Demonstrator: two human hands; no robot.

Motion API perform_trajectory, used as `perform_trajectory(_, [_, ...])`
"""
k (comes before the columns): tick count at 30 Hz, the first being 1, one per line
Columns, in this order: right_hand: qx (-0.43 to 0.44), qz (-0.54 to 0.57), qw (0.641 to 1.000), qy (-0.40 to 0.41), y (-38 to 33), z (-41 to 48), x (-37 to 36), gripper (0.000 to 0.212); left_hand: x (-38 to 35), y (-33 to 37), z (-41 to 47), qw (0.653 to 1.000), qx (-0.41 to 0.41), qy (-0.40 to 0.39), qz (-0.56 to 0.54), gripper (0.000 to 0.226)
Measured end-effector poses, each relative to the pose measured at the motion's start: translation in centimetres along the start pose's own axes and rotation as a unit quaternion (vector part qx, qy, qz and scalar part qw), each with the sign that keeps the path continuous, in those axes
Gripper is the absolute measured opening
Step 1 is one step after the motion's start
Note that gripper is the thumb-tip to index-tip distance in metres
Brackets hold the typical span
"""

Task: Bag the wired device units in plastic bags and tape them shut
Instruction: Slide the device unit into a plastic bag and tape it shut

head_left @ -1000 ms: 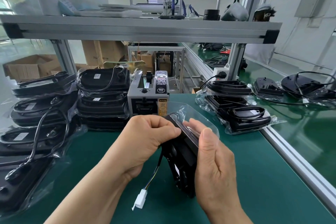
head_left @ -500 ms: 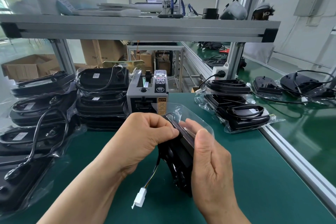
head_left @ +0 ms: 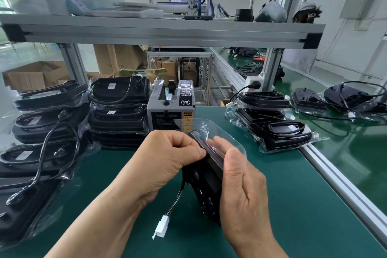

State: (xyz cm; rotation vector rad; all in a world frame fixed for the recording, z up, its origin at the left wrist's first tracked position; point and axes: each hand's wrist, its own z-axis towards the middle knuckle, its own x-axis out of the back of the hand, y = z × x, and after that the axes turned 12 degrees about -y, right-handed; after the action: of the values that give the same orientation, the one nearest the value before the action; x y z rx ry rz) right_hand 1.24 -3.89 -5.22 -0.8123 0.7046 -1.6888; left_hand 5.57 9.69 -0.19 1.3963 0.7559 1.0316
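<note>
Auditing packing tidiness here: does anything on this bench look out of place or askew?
Little stands out. In the left pile of bagged units, one black cable arches up loose instead of lying coiled. The held device unit's white connector dangles outside the plastic bag, which only caps its top.

The right grip [head_left: 244, 192] covers the near side and lower end of the black device unit [head_left: 206, 176]. The left grip [head_left: 167, 159] hides its own fingertips and the point where the wire [head_left: 178, 197] joins. The edges of the clear bag [head_left: 213, 128] are too faint to trace. The stacked bagged units [head_left: 41, 132] run off the left edge, and their labels are too small to read.
</note>
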Motion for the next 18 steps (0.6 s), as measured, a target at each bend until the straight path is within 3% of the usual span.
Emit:
perform_trajectory(10, [-0.002,0.012,1.000,-0.007,0.2,0.0,-0.1,0.037,-0.1,-0.3,0.0,1.000,0.003,0.017,0.007,0.013])
perform_trajectory(13, [0.008,0.008,1.000,-0.006,0.0,0.1,0.0,0.035,-0.6,-0.6,-0.1,0.998,0.005,0.059,0.012,0.012])
perform_trajectory(16, [0.024,0.001,1.000,-0.011,0.0,0.1,0.0,0.036,-1.3,-1.6,0.1,0.989,0.019,0.149,-0.002,0.044])
perform_trajectory(18, [0.015,0.019,1.000,-0.016,0.2,0.0,-0.1,0.038,-2.0,-2.0,0.0,0.984,0.019,0.174,-0.037,0.051])
